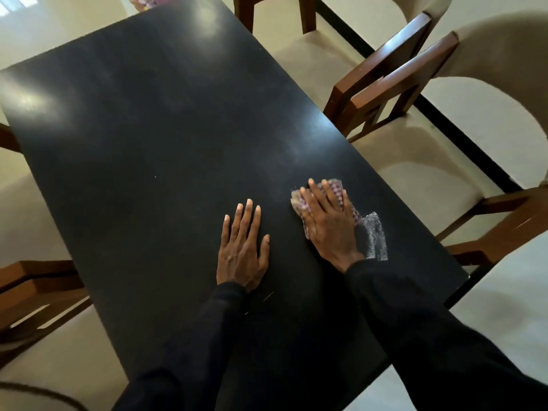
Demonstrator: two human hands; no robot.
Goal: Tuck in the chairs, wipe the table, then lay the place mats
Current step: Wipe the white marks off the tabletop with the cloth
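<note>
A black rectangular table (pixel 154 129) fills the head view. My right hand (pixel 327 221) lies flat, fingers straight, pressing a checked purple and white cloth (pixel 336 188) onto the tabletop near its right edge. A pale part of the cloth (pixel 375 235) trails out by my wrist. My left hand (pixel 241 247) rests flat on the bare tabletop just to the left, fingers spread, holding nothing. Two wooden chairs with beige seats, one near (pixel 430 170) and one farther (pixel 311 57), stand along the right side.
More chairs with wooden frames stand on the left side (pixel 38 280). A colourful object (pixel 142 1) sits beyond the table's far end, mostly cut off. The floor (pixel 504 307) is pale tile with a dark stripe.
</note>
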